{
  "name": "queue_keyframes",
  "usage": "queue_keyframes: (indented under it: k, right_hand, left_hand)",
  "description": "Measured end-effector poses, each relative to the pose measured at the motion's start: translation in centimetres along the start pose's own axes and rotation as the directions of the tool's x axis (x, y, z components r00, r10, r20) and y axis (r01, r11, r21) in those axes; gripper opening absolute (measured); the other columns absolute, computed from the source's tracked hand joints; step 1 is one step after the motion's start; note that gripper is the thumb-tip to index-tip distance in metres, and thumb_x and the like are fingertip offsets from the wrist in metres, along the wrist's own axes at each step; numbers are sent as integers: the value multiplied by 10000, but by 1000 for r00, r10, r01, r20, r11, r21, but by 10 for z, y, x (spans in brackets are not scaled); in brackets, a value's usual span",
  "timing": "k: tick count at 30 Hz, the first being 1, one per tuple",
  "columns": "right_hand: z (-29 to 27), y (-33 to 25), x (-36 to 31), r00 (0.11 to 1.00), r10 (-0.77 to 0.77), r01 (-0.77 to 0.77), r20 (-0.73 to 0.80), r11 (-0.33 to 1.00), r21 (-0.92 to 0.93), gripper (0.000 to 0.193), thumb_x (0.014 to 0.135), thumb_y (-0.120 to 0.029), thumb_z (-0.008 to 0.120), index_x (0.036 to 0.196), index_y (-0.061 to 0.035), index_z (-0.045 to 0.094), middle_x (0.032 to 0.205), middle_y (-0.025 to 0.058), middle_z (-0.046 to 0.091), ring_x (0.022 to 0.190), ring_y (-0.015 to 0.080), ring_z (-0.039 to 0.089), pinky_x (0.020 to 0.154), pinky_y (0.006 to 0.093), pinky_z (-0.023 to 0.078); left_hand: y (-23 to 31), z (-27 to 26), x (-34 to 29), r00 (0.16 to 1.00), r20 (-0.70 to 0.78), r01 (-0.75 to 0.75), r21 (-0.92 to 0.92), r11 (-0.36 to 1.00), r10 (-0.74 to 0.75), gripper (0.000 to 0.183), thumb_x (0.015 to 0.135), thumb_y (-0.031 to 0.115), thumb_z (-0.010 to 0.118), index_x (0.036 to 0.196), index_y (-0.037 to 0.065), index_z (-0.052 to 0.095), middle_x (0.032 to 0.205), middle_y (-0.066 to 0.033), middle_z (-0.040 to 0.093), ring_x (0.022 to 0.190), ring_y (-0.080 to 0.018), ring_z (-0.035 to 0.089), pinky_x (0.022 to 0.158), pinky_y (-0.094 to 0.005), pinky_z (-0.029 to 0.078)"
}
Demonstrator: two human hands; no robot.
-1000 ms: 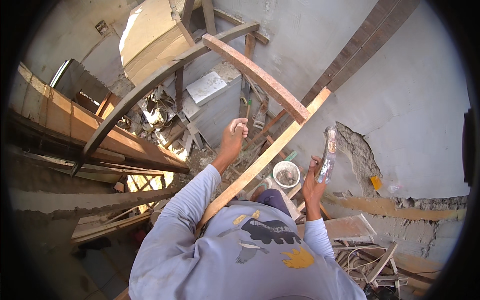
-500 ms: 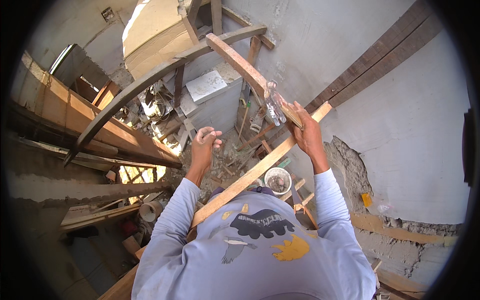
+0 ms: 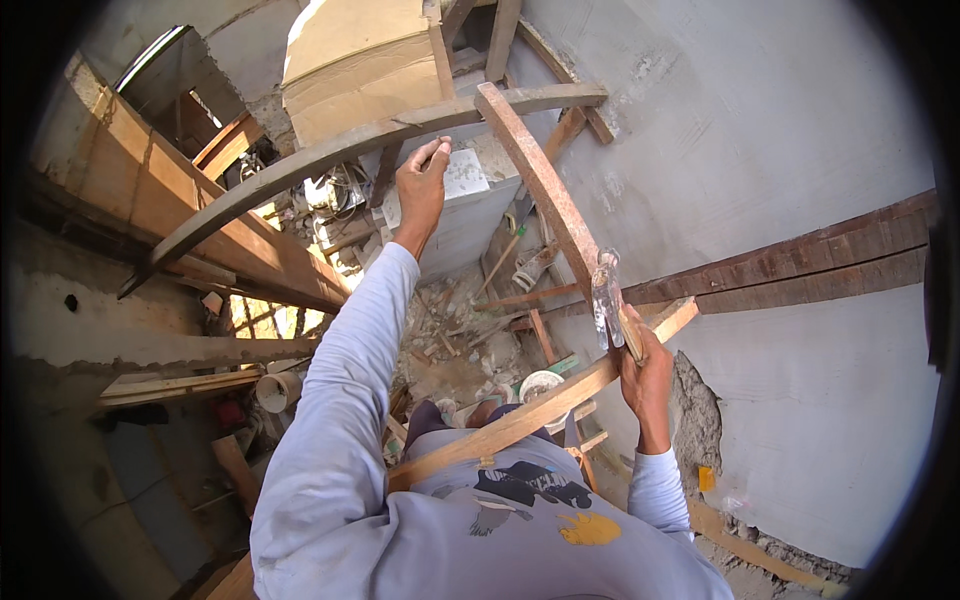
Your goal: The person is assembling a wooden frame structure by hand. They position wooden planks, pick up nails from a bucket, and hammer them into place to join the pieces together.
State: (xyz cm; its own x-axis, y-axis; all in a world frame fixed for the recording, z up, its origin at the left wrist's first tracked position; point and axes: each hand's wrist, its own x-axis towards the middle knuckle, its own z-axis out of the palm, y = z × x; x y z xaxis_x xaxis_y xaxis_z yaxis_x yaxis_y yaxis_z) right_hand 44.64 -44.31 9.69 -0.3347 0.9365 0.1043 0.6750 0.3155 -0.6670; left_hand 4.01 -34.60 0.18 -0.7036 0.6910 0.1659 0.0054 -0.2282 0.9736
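Note:
My right hand (image 3: 645, 385) is wrapped round the wooden handle of a claw hammer (image 3: 606, 300), its grey metal head pointing up in front of a reddish beam (image 3: 540, 180). A pale wooden batten (image 3: 520, 418) runs slantwise across the front of my body and passes right by that hand. Farther forward, my left hand (image 3: 422, 195) is raised with its fingertips pinched together just below a long grey timber (image 3: 340, 150). Whatever the pinch may hold is too small to make out. The reddish beam meets the grey timber near its right part.
A cardboard box (image 3: 365, 70) stands beyond the grey timber. Far below lie rubble (image 3: 440, 340) and a white bucket (image 3: 541, 386). Dark double planks (image 3: 820, 260) run along the grey wall (image 3: 780, 130) at right. A broad wooden beam (image 3: 170, 200) fills the left side.
My left hand has reached forward and up to the grey timber. The view has shifted, and my right hand with the hammer now appears lower in the picture.

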Motion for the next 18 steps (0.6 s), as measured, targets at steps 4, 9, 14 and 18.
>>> queue_keyframes:
  k: [4,9,14,18]
  right_hand:
    - [-13,-18,14,962,-243,201,-125,939,-279,299,940,16,629,1233,29,689,1023,153,745,969,315,725,950,396,547]
    - [-35,-83,57,983,185,-184,2,979,82,196,1028,-133,658,1166,7,661,853,59,629,715,164,594,672,322,491]
    - [-16,-126,119,978,42,-112,203,932,344,329,1083,-294,633,1256,-16,601,825,-6,560,653,64,528,566,251,422]
    - [22,-140,173,989,-81,41,127,955,293,397,1108,-364,566,1298,-15,592,837,19,562,678,89,511,606,273,436]
  left_hand:
    - [-37,22,80,1000,19,-16,-64,998,17,336,1022,225,687,1200,-52,751,1028,-86,770,943,-134,699,887,-271,538]
    - [-54,48,114,997,-27,75,-62,995,-76,331,1038,209,665,1199,-73,731,1050,-112,777,966,-142,727,912,-262,560]
    - [-74,66,117,993,-114,30,-97,995,-41,341,1034,244,662,1185,-48,752,1003,-112,795,928,-156,756,848,-287,560]
    - [-78,68,117,989,-146,-22,11,1000,23,342,1015,300,664,1153,10,783,958,-125,808,889,-197,767,820,-328,556]
